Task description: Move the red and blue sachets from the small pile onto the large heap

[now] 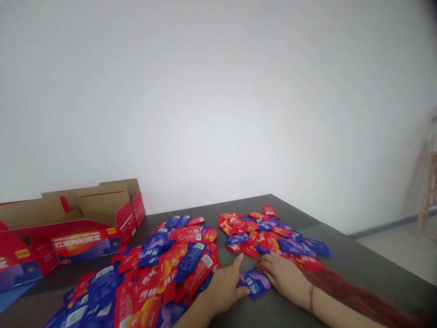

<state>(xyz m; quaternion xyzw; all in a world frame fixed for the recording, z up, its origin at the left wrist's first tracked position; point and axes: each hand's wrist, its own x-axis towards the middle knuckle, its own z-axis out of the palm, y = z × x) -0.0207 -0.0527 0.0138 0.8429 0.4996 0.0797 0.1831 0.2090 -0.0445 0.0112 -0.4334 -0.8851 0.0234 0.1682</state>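
Both sets of fingers lie spread and flat, left hand [225, 287] and right hand [285, 275] touching either end of one blue sachet [254, 282] lying between them on the near desk [358, 264], its long axis running left-right, sachet piles [164, 264] beyond.

I see bare table [341, 269] open to the right of my right hand [285, 277]. Ahead of it a small packet heap [269, 234] blocks; left of my left hand [223, 287] a bigger packet pile [153, 269], then opened cartons [82, 228] beyond.
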